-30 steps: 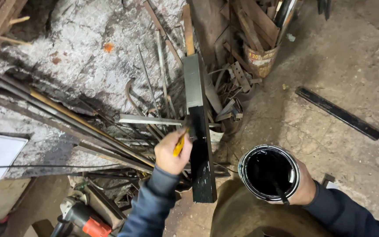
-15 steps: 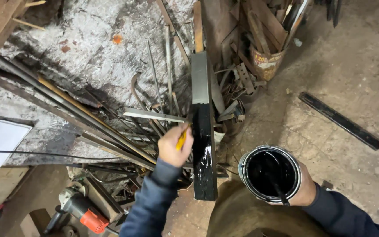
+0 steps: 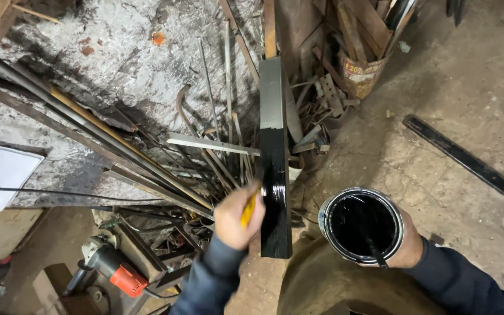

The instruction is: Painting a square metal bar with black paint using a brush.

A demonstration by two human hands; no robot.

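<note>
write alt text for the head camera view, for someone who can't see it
Seen from above, a person's left hand holds a yellow-handled brush against a long metal bar, its near half glossy black and far half bare grey. The right hand holds an open can of black paint, beside scrap metal rods.

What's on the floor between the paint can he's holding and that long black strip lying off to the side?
In the head view, only bare, dusty concrete floor lies between the paint can and the black strip.

Both arms wear dark navy long sleeves with ribbed cuffs that end at the wrists. The left hand (image 3: 237, 217) and right hand (image 3: 409, 248) are bare, without gloves.
</note>
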